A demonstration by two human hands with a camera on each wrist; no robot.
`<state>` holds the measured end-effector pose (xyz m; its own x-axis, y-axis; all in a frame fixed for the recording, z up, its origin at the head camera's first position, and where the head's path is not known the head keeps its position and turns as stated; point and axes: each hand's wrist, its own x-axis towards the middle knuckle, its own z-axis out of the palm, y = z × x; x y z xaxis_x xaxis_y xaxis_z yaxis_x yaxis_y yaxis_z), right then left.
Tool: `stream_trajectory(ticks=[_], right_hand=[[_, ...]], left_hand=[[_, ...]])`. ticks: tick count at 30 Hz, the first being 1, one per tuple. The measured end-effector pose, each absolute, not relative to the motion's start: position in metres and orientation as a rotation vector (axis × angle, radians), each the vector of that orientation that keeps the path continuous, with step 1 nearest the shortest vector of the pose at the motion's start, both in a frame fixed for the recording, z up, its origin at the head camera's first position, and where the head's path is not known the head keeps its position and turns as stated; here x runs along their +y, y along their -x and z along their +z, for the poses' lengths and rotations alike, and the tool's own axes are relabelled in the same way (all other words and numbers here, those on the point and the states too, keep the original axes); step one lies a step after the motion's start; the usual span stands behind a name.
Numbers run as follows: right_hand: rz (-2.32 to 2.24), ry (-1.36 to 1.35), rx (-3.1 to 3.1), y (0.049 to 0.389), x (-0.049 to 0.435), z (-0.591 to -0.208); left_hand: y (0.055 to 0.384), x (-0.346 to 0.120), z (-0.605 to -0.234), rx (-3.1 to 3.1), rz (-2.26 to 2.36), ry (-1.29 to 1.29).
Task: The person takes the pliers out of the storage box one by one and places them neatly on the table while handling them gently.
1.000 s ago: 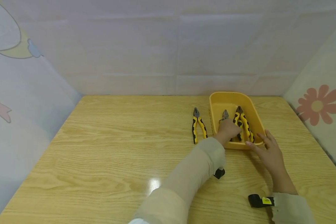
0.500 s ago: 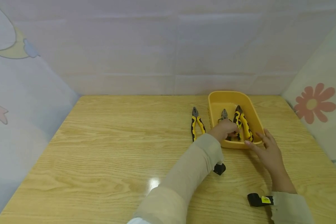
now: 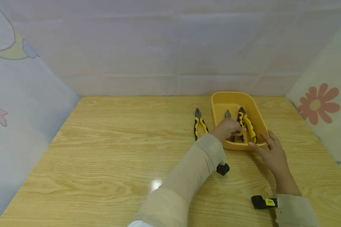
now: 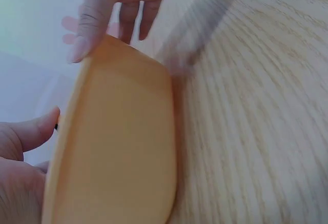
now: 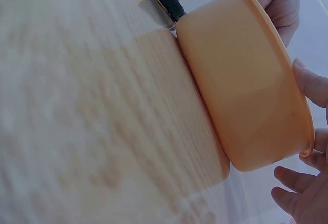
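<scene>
A yellow plastic bin (image 3: pixel 233 146) stands at the back right of the table with yellow-and-black pliers (image 3: pixel 251 129) inside. My left hand (image 3: pixel 225 128) reaches over the bin's left edge, thumb and fingers pinching a pliers handle (image 3: pixel 242 137); the palm hides part of a second pair of pliers (image 3: pixel 227 114). In the left wrist view, the left thumb (image 4: pixel 38 129) meets a small dark and yellow bit beyond the rim. My right hand (image 3: pixel 272 157) holds the bin's front right corner, thumb on the front rim (image 5: pixel 287 49), other fingers along the right side.
One more pair of pliers (image 3: pixel 198 118) lies on the wooden table (image 3: pixel 116 142), just left of the bin, its handle ends behind the left sleeve (image 3: pixel 193 167). A fabric backdrop (image 3: pixel 130 56) rises at the table's back edge.
The left hand has drawn back slightly toward the left, its fingers now pinched at the handle. Handles in the bin have shifted a little. The right hand stays at the corner.
</scene>
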<state>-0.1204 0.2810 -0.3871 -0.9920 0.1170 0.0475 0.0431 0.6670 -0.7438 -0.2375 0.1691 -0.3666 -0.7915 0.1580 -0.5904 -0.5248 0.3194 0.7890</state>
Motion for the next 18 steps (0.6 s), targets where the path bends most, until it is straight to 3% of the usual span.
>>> stream_trajectory(ticks=[18], right_hand=[[1.253,0.162,-2.788,0.1211,0.2833,-0.3877]], left_hand=[[0.2322,0.1692,-0.3639,1.873,1.714,0.464]])
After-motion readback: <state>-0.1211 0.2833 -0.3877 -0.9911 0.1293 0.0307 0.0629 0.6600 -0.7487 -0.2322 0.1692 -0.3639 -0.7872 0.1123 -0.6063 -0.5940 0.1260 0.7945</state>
